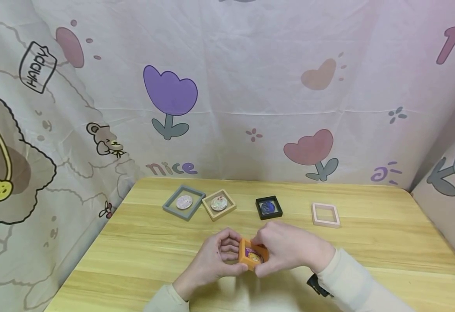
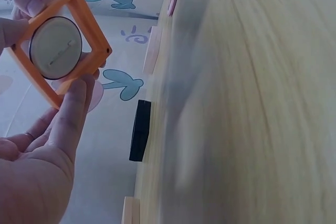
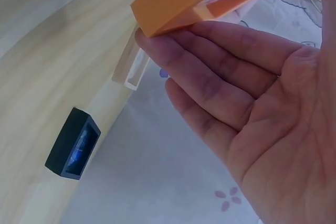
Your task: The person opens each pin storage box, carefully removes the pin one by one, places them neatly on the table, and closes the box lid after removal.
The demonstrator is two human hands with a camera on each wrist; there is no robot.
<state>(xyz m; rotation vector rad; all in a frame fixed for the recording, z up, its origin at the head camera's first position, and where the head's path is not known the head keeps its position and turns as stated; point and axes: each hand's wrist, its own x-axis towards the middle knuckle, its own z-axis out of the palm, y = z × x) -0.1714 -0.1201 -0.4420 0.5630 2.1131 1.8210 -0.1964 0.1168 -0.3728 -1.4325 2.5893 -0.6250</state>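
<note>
Both hands clamp one orange frame [image 1: 253, 254] above the bench [image 1: 141, 255] — left hand [image 1: 214, 260] pinching it from 9 o'clock, right hand [image 1: 286, 249] from 3 o'clock, a coin inside. Toward 12 o'clock lie a black frame [image 1: 268, 207], a tan frame [image 1: 218, 204] and a grey frame [image 1: 183, 202]; toward 1 o'clock, a pink frame [image 1: 325, 215].

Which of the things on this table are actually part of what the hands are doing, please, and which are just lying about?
In hand:
- orange frame with a coin inside, held above the table
- left hand, fingers round its left edge
- right hand, taking its right side

Lying about:
- grey frame with coin
- tan frame with coin
- black frame with blue coin
- empty pink frame
</note>
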